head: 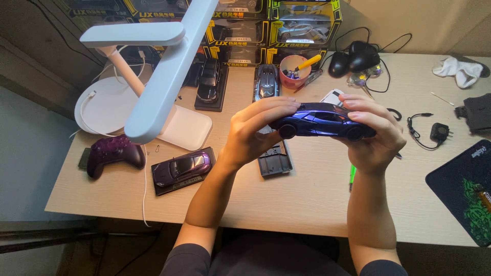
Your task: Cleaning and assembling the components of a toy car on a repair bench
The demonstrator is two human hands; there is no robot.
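The left hand (255,130) and the right hand (373,135) both grip a shiny blue toy car (322,121), one at each end, held up over the desk (307,199). If a finger slips, the car might drop onto the grey base (274,161) right below and get scratched. Beyond the hands, black and yellow boxes (286,25) with clear windows are stacked by the wall.

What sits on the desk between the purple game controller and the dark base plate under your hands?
In the head view, a purple model car on a black stand lies between the purple game controller and the dark base plate.
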